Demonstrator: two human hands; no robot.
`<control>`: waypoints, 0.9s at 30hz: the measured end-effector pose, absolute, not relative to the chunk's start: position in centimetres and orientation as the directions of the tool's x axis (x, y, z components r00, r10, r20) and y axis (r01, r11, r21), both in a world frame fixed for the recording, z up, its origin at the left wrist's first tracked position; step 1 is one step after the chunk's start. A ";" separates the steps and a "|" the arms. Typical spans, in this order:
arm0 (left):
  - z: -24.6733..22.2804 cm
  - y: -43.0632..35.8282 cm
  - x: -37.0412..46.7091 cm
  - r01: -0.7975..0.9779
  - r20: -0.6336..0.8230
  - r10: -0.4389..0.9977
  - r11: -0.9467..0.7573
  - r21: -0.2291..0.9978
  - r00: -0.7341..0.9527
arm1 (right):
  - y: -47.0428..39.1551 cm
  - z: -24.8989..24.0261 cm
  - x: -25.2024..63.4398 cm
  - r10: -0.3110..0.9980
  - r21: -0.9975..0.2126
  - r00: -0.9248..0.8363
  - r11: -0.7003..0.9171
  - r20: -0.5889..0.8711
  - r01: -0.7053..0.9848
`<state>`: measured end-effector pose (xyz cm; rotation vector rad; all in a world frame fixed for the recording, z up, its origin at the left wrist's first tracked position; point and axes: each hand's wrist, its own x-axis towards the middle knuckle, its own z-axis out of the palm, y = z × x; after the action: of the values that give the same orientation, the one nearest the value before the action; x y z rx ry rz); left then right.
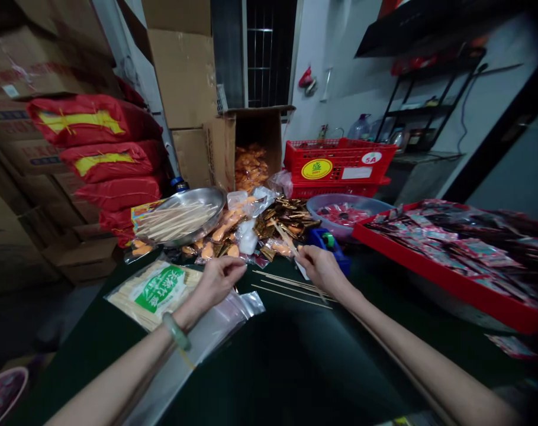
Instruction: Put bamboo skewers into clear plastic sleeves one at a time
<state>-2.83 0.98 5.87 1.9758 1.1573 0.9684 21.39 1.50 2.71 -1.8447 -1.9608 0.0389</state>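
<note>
My left hand [218, 283], a green bangle [176, 331] on its wrist, is pinched closed above clear plastic bags [210, 319]; what it holds, if anything, is too small to tell. In my right hand [322, 269] are thin wooden sticks [283, 235], pointing up and left. Several loose sticks [290, 287] lie on the dark green table between and below my hands. A bag of sticks with a green label [157, 288] lies left of my left hand. Beyond it, a metal bowl [218, 207] holds more sticks.
Orange packets [226, 228] and brown-gold packets [286, 216] are heaped behind my hands. A blue dispenser [342, 260] stands beside my right hand. At right is a red tray [428, 269] of small packets; behind are a pale bowl [379, 207] and red crates [340, 165]. Red bundles [113, 157] stand left.
</note>
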 end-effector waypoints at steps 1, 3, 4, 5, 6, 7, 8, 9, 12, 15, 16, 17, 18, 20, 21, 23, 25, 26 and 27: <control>5.7 0.4 -1.9 0.363 0.255 0.901 -0.383 0.850 0.352 | 0.9 3.6 21.1 0.950 -0.431 -0.002 0.144 0.313 0.891; 5.2 -0.9 -0.2 0.277 0.225 0.895 -0.345 0.897 0.386 | -0.8 4.8 20.4 0.951 -0.705 0.004 0.225 0.308 0.673; 4.9 -1.6 0.6 0.263 0.207 0.888 -0.332 0.906 0.411 | -1.8 5.0 19.9 0.958 -0.813 -0.001 0.244 0.287 0.529; 4.5 -2.4 1.2 0.270 0.189 0.877 -0.332 0.904 0.442 | -2.9 4.8 19.4 0.965 -0.880 -0.017 0.245 0.261 0.407; 3.9 -3.1 1.8 0.300 0.178 0.857 -0.354 0.886 0.484 | -3.9 4.4 18.9 0.970 -0.910 -0.039 0.239 0.240 0.338; 3.3 -3.8 2.3 0.343 0.171 0.830 -0.394 0.853 0.531 | -4.9 3.7 18.4 0.971 -0.921 -0.056 0.240 0.234 0.308; 2.6 -4.4 2.7 0.387 0.168 0.803 -0.445 0.808 0.572 | -5.9 2.9 18.0 0.967 -0.916 -0.062 0.253 0.246 0.311; 1.8 -5.0 3.0 0.426 0.168 0.780 -0.492 0.759 0.603 | -6.8 2.0 17.6 0.959 -0.901 -0.054 0.279 0.277 0.331; -0.1 -6.4 3.5 0.492 0.154 0.748 -0.561 0.666 0.646 | -9.0 0.0 17.2 0.917 -0.832 0.016 0.355 0.399 0.427; -0.9 -7.2 3.5 0.531 0.131 0.720 -0.610 0.588 0.682 | -10.9 0.0 17.8 0.927 -0.860 0.054 0.322 0.372 0.395; -1.0 -7.5 3.5 0.544 0.119 0.707 -0.629 0.555 0.697 | -11.4 0.3 18.1 0.938 -0.887 0.080 0.289 0.338 0.361; -1.0 -7.7 3.5 0.558 0.103 0.697 -0.645 0.522 0.710 | -12.0 0.7 18.5 0.945 -0.911 0.119 0.253 0.305 0.326; -1.1 -8.0 3.5 0.572 0.084 0.690 -0.656 0.493 0.719 | -12.4 1.0 19.0 0.947 -0.930 0.164 0.219 0.275 0.295; -1.2 -8.6 3.4 0.597 0.050 0.687 -0.663 0.452 0.725 | -13.1 1.6 19.9 0.950 -0.954 0.228 0.155 0.215 0.255; -1.2 -9.0 3.3 0.607 0.038 0.689 -0.661 0.440 0.723 | -13.2 1.8 20.3 0.955 -0.963 0.235 0.124 0.181 0.240; -1.1 -9.5 2.8 0.621 0.031 0.698 -0.655 0.430 0.715 | -13.2 1.9 20.9 0.969 -0.975 0.218 0.068 0.115 0.213; -0.5 -9.6 1.6 0.631 0.050 0.715 -0.646 0.430 0.698 | -13.0 2.0 21.1 0.970 -0.983 0.227 0.044 0.085 0.179; -0.1 -9.5 0.6 0.639 0.066 0.728 -0.638 0.430 0.682 | -12.8 2.1 21.0 0.965 -0.987 0.248 0.049 0.087 0.156; 0.3 -9.1 -0.5 0.650 0.085 0.745 -0.627 0.430 0.662 | -12.6 2.2 20.7 0.958 -0.990 0.271 0.061 0.095 0.131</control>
<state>-0.53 -9.15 0.34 2.5162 1.1012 0.3624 20.75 -12.59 2.22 -1.3576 -1.1204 0.8837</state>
